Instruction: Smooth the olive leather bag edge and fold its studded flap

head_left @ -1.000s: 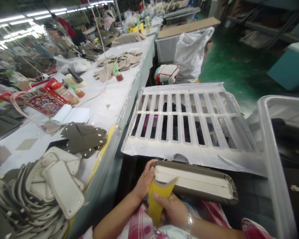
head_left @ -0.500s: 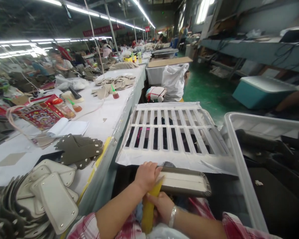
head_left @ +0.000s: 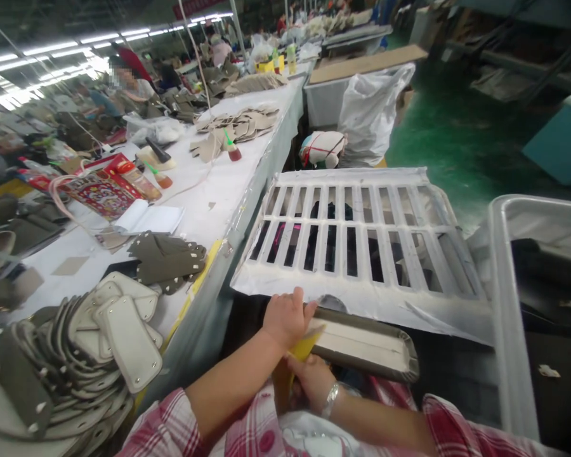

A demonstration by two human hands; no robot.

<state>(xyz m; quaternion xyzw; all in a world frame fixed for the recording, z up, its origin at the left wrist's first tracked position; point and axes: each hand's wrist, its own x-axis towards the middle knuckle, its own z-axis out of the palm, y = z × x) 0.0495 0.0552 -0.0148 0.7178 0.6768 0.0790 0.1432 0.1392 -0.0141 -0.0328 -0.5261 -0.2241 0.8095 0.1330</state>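
My left hand [head_left: 285, 315] is closed over the near end of a long olive-grey piece with a white padded inside [head_left: 366, 343], which lies across my lap below the white slatted rack [head_left: 361, 235]. My right hand [head_left: 311, 379] sits just beneath it, fingers wrapped round a yellow flat tool [head_left: 305, 348] whose tip presses against the end of the piece. A bracelet shows on my right wrist. Both forearms come out of red-and-white checked sleeves.
A long white worktable [head_left: 209, 190] runs along the left with stacked grey-and-white leather tabs [head_left: 109, 330], olive pieces [head_left: 169, 260], glue bottles [head_left: 231, 149] and a red box. A grey plastic crate [head_left: 509, 304] stands at the right. Other people sit further along the table.
The camera tilted up and back down. My left hand moved from the side of the piece's end to on top of it; the yellow tool is now mostly hidden between my hands.
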